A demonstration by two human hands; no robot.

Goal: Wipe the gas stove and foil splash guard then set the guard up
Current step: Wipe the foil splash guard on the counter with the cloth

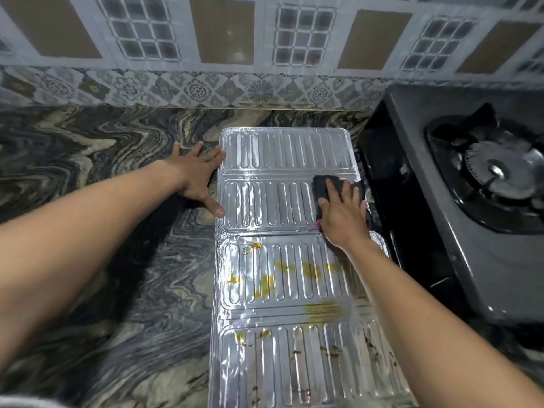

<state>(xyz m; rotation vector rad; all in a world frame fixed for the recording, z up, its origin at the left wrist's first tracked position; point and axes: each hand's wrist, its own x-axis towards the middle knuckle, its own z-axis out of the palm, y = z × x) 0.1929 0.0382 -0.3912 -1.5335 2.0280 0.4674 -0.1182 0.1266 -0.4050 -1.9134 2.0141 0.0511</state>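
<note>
The foil splash guard (279,260) lies flat on the marbled counter, stretching from near the wall toward me. Its far panels look clean and shiny; the near panels carry yellow-orange stains and dark specks. My right hand (343,214) presses a dark cloth (326,184) flat onto the right edge of the second panel. My left hand (197,172) lies spread on the counter, with fingertips and thumb touching the guard's left edge. The gas stove (459,201) stands to the right, one burner with its black pan support in view.
The dark marbled counter (103,201) extends left of the guard. A patterned tiled wall (206,54) rises behind it. A narrow dark gap separates the guard's right edge from the stove's side.
</note>
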